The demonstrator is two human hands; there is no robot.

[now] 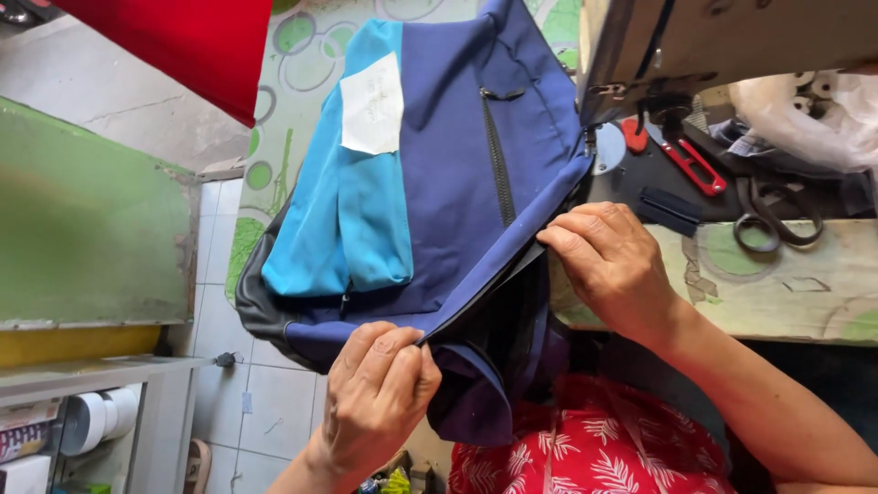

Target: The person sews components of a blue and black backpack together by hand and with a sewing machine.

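While one navy-and-turquoise fabric bag [430, 183] is lying across the sewing table [777, 284], two hands are pinching its edge: left hand [380, 393] and right hand [613, 261], both clamped on it.

Items showing, by count: two hands, left [377, 402] and right [611, 261], both gripping one blue bag [457, 174]; one white paper slip [372, 105]; one black zipper [497, 165]; one red-handled snips [688, 160]; one black scissors [768, 220]; one sewing machine [722, 41] standing on one counter [786, 284].
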